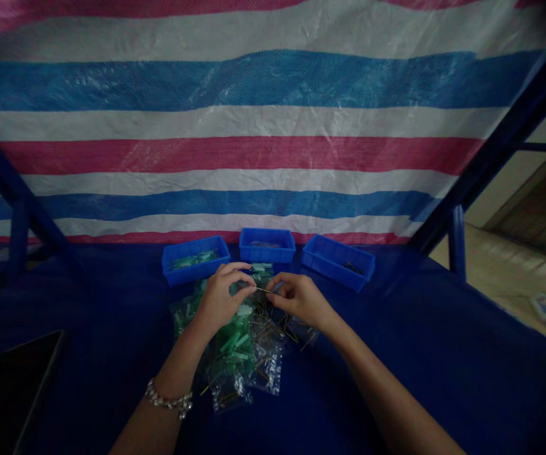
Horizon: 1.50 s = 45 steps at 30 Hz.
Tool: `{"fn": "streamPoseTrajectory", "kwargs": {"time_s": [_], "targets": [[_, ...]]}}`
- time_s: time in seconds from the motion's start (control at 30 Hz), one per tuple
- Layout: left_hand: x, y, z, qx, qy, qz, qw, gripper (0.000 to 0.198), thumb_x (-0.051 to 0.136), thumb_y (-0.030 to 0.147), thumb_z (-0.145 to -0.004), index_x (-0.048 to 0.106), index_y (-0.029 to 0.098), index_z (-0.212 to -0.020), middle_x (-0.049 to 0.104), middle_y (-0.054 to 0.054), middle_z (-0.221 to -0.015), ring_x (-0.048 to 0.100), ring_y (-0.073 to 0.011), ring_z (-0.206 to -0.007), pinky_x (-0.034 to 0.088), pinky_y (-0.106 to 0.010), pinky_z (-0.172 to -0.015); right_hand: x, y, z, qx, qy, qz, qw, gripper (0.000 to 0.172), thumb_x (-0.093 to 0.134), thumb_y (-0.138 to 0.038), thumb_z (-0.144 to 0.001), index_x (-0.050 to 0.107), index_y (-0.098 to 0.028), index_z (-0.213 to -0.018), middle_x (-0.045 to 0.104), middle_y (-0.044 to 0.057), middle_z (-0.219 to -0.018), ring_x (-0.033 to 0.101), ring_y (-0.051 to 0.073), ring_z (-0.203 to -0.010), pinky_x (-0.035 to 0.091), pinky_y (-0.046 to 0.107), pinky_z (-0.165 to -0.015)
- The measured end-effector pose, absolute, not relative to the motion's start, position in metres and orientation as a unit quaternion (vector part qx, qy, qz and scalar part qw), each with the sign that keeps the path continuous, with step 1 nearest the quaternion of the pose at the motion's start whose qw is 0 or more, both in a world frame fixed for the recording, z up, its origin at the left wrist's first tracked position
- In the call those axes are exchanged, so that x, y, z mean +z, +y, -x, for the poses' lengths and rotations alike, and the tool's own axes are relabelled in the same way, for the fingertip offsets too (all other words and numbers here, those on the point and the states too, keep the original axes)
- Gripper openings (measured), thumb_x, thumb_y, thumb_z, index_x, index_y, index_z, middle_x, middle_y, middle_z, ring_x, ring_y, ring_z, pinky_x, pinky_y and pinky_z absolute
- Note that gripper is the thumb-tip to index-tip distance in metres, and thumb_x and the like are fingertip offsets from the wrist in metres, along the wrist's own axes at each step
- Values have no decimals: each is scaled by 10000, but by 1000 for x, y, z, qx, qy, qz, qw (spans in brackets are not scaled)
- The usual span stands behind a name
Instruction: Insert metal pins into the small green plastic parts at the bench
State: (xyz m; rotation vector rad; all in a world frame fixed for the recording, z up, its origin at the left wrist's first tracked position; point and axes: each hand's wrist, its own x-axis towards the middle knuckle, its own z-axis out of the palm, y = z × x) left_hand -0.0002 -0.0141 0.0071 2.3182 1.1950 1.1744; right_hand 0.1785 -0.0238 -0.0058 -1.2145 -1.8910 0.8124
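Between my two hands a thin rod (262, 290), dark with pale and brassy parts, lies nearly level. My left hand (222, 298) pinches its left end between thumb and fingertips. The other end sits in the pinched fingers of my right hand (300, 298). Below them is a pile of clear plastic bags (269, 370) and green translucent pieces (235, 338). Several thin dark and brass-coloured rods (266, 328) lie under and beside my right hand. The rod's exact kind is too small to make out.
Behind the pile stand three blue bins: the left bin (172, 277) with green pieces, the middle bin (267, 256) with small thin parts, the right bin (332, 273) with dark parts. A dark flat device (14, 392) lies left. A striped sheet (235, 155) hangs behind the blue table (424, 341).
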Motion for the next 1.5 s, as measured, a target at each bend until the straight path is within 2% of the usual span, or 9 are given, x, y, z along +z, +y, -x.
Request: {"fn": "streamPoseTrajectory", "kwargs": {"time_s": [0.23, 0.47, 0.73, 1.23, 1.5], "targets": [[7, -14, 0, 426, 410, -797, 124, 46, 583, 201, -701, 629, 199, -699, 615, -67, -1017, 548, -210, -954, 414, -416, -841, -7, -23, -179, 282, -723, 479, 411, 142, 570, -281, -692, 630, -182, -774, 445, -50, -454, 377, 76, -422, 276, 198, -430], [5, -14, -1, 433, 401, -802, 94, 34, 602, 195, -685, 628, 202, -707, 628, -58, -991, 565, -199, -918, 430, -401, -819, -5, -25, -180, 268, -711, 473, 446, 192, 561, -314, -713, 650, -179, -818, 419, -48, -442, 336, 77, -409, 244, 208, -420], [7, -16, -1, 448, 391, -800, 82, 40, 604, 230, -694, 630, 205, -709, 639, -51, -955, 581, -184, -888, 455, -374, -798, -5, -24, -180, 247, -716, 479, 444, 196, 565, -332, -717, 663, -187, -806, 422, -43, -440, 338, 81, -410, 258, 211, -427], [6, -16, -2, 454, 384, -800, 85, 25, 598, 173, -692, 623, 172, -693, 608, -54, -892, 577, -158, -835, 461, -321, -757, -4, -27, -179, 191, -733, 482, 440, 210, 551, -325, -726, 665, -173, -816, 455, -40, -449, 355, 70, -404, 271, 186, -420], [7, -17, -3, 449, 383, -803, 82, 43, 574, 183, -714, 615, 170, -711, 575, -51, -891, 569, -148, -799, 462, -326, -731, -7, -26, -178, 162, -753, 492, 406, 190, 538, -312, -742, 653, -184, -821, 483, -33, -465, 380, 76, -407, 270, 187, -432]]}}
